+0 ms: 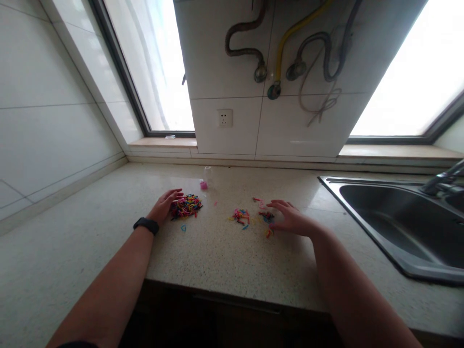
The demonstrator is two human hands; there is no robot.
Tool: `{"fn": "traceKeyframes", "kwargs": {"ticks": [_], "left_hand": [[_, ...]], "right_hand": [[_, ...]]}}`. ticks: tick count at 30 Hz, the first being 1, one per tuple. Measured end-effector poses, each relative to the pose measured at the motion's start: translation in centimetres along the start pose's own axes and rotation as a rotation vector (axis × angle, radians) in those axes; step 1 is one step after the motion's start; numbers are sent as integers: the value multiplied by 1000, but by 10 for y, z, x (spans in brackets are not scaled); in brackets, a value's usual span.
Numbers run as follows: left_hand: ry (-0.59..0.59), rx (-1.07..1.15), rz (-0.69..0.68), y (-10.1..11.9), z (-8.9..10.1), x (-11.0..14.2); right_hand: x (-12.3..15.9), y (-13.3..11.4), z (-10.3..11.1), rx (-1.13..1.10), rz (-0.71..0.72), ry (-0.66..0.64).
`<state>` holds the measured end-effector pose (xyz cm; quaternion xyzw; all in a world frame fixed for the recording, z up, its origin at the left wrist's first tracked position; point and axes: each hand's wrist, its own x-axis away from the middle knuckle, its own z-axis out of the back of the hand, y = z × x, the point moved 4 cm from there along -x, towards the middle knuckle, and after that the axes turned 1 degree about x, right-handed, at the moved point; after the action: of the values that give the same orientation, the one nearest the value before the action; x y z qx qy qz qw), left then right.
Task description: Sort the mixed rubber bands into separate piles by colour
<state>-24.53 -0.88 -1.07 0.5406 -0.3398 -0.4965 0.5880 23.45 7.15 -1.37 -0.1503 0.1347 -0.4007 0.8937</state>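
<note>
A large pile of small multicoloured elastic bands (189,207) lies on the counter. At its left edge rests my left hand (166,204), fingers stretched out along the bands; a black band circles that wrist. My right hand (289,217) is open beside a small dark cluster of elastic bands (266,216), thumb and fingers apart. Between the hands sits another small cluster of mixed-colour elastic bands (240,216). One blue elastic band (183,228) lies alone in front of the big pile. A few red and pink bands are near my right fingertips.
Behind the big pile stand a small clear container (207,173) and a pink cap-like piece (203,185). A steel sink (384,217) with a tap (444,178) is set in the counter at right. Hoses and a wall socket (224,118) are on the tiled wall.
</note>
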Motion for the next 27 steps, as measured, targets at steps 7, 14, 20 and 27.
{"fn": "traceKeyframes", "kwargs": {"ticks": [7, 14, 20, 27], "left_hand": [[-4, -97, -84, -7, 1, -5], [-59, -234, -132, 1, -7, -2], [-31, -584, -250, 16, -11, 1], [-13, -760, -497, 48, -44, 12]], "right_hand": [[4, -16, 5, -41, 92, -55], [-9, -31, -9, -122, 150, -20], [-17, -38, -11, -76, 136, 79], [-22, -49, -11, -136, 107, 135]]}}
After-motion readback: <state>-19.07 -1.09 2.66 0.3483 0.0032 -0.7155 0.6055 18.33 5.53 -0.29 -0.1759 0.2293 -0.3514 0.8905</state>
